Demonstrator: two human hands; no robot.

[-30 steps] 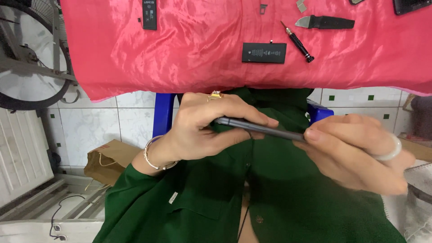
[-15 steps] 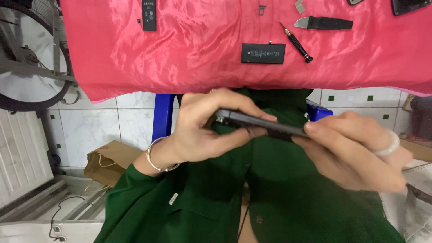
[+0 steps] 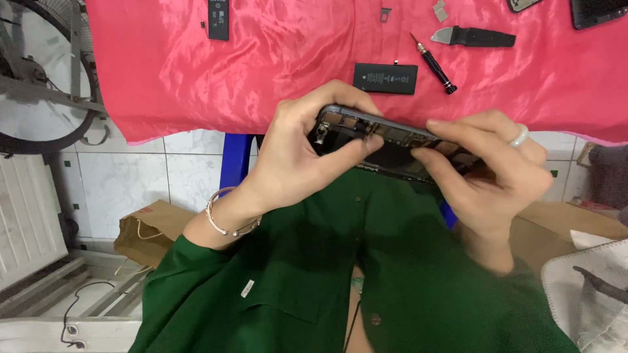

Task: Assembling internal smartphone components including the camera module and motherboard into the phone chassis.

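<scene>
Tilted since earlier, opened phone chassis (image 3: 392, 140) now shows its interior | left hand (image 3: 307, 153) and right hand (image 3: 487, 167) clamp its ends | held before pink cloth (image 3: 288, 72), near battery (image 3: 385, 78), screwdriver (image 3: 433, 63)

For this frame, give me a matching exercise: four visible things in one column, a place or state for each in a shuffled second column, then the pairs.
Things:
1. opened phone frame
2. flat black battery
3. small screwdriver
4. bracelet

Places or states:
A. on the left wrist
B. held between left hand and right hand
C. lying flat on the pink cloth, left of the screwdriver
D. lying slantwise on the cloth, right of the battery

Pairs: 1-B, 2-C, 3-D, 4-A
</scene>
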